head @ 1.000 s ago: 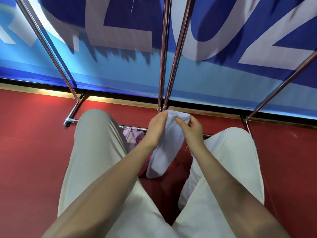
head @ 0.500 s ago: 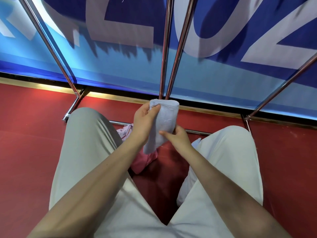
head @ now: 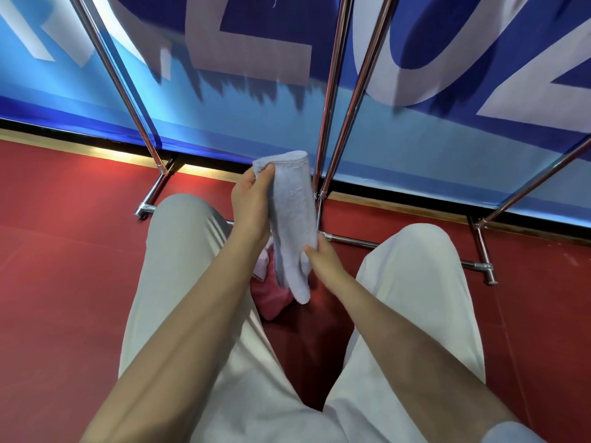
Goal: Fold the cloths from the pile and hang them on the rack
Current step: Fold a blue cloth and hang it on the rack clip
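A light blue cloth (head: 292,219), folded into a long narrow strip, hangs between my hands above my knees. My left hand (head: 251,203) pinches its top fold with thumb and fingers. My right hand (head: 323,259) grips its lower part from the right side. Behind it rise the chrome bars of the rack (head: 332,100), slanting up out of view. On the red floor between my legs lies the pile of pink cloths (head: 271,297), partly hidden by the blue cloth and my left wrist.
My two legs in pale trousers (head: 179,266) flank the pile. The rack's low crossbar (head: 358,241) and its feet (head: 144,211) stand on the red floor just ahead. A blue banner (head: 224,91) with large white letters covers the wall behind the rack.
The cloth has gone from hanging low between both hands to being lifted higher by my left hand. My right hand slid down to its lower part.
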`<action>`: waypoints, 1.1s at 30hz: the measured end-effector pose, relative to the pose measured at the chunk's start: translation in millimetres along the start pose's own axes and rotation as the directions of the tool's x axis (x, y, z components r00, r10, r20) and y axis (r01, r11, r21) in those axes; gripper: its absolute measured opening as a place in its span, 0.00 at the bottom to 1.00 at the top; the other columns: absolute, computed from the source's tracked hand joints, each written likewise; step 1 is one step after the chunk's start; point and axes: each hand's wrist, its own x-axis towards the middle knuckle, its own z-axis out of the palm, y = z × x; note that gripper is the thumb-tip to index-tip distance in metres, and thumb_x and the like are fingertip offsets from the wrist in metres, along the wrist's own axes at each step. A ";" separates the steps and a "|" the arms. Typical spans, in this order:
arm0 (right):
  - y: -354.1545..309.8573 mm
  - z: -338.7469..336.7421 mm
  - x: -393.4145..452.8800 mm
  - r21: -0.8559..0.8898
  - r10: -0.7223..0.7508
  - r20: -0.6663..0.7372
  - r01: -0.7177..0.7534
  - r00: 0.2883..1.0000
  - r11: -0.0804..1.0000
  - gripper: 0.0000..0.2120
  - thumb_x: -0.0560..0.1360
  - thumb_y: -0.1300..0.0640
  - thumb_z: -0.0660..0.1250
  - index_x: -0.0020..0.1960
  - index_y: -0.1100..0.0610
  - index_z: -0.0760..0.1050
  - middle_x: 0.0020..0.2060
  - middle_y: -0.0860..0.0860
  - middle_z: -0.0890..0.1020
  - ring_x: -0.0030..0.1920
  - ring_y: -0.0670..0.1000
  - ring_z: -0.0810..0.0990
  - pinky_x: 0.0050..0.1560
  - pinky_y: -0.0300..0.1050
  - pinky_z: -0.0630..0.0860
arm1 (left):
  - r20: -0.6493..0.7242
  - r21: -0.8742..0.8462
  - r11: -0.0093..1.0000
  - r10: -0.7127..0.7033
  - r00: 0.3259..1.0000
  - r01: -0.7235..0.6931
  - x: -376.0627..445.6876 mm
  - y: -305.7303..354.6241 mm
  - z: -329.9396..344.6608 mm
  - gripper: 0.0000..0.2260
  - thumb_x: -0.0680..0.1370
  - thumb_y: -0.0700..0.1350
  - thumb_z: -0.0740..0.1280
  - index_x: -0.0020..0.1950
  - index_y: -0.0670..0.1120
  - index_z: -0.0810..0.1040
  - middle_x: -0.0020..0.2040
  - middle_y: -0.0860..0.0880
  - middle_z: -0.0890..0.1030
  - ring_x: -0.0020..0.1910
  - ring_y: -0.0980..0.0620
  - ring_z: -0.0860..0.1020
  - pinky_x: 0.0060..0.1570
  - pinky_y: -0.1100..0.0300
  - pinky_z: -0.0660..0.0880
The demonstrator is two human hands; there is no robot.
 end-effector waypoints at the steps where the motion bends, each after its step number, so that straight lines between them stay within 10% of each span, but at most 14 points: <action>1: -2.3 -1.4 -0.2 0.024 0.005 -0.010 -0.005 1.000 1.000 0.17 0.77 0.66 0.58 0.65 0.60 0.70 0.55 0.54 0.78 0.56 0.52 0.76 0.57 0.46 0.72 | -0.049 -0.029 1.000 -0.014 0.999 0.012 5.3 0.4 -3.7 0.06 0.74 0.48 0.67 0.44 0.50 0.84 0.46 0.49 0.83 0.48 0.51 0.79 0.50 0.55 0.74; 7: -28.6 -36.1 -11.5 0.043 -0.153 -0.132 0.160 0.979 0.986 0.05 0.68 0.56 0.56 0.35 0.53 0.65 0.31 0.48 0.68 0.34 0.45 0.65 0.37 0.43 0.62 | -0.219 -0.123 0.991 -0.071 0.973 0.045 30.0 2.6 -8.4 0.08 0.79 0.42 0.65 0.40 0.49 0.79 0.38 0.52 0.78 0.38 0.56 0.75 0.36 0.62 0.70; 11: -66.7 -80.0 -5.4 -0.027 -0.266 -0.156 0.265 0.951 0.964 0.13 0.76 0.56 0.69 0.35 0.55 0.72 0.33 0.48 0.74 0.33 0.40 0.69 0.37 0.38 0.67 | -0.211 -0.120 0.992 -0.067 0.975 0.042 43.6 21.9 18.0 0.11 0.78 0.41 0.65 0.36 0.49 0.76 0.31 0.56 0.75 0.34 0.57 0.72 0.35 0.62 0.68; 24: -253.4 -297.0 -4.4 -0.352 -0.525 -0.358 0.410 0.772 0.842 0.16 0.77 0.52 0.65 0.46 0.67 0.76 0.39 0.56 0.79 0.40 0.48 0.73 0.42 0.47 0.71 | 0.057 0.194 0.957 0.208 0.976 -0.215 80.6 106.6 204.7 0.15 0.76 0.37 0.60 0.62 0.46 0.74 0.51 0.50 0.76 0.50 0.48 0.77 0.48 0.52 0.79; 28: -299.0 -365.2 -33.4 -0.343 -0.564 -0.411 0.451 0.716 0.824 0.09 0.77 0.56 0.65 0.52 0.58 0.81 0.44 0.50 0.83 0.45 0.46 0.79 0.39 0.30 0.74 | 0.286 0.260 0.931 0.179 0.942 -0.256 68.1 120.5 276.9 0.18 0.75 0.34 0.57 0.63 0.44 0.75 0.56 0.45 0.78 0.51 0.46 0.78 0.35 0.61 0.79; 33: -347.4 -438.3 -65.9 -0.452 -0.611 -0.411 0.431 0.677 0.781 0.08 0.76 0.57 0.65 0.47 0.56 0.83 0.44 0.51 0.84 0.46 0.48 0.81 0.49 0.43 0.77 | 0.475 0.445 0.829 0.104 0.874 -0.340 49.7 127.5 350.0 0.17 0.75 0.37 0.61 0.62 0.46 0.76 0.59 0.42 0.80 0.45 0.44 0.80 0.46 0.53 0.79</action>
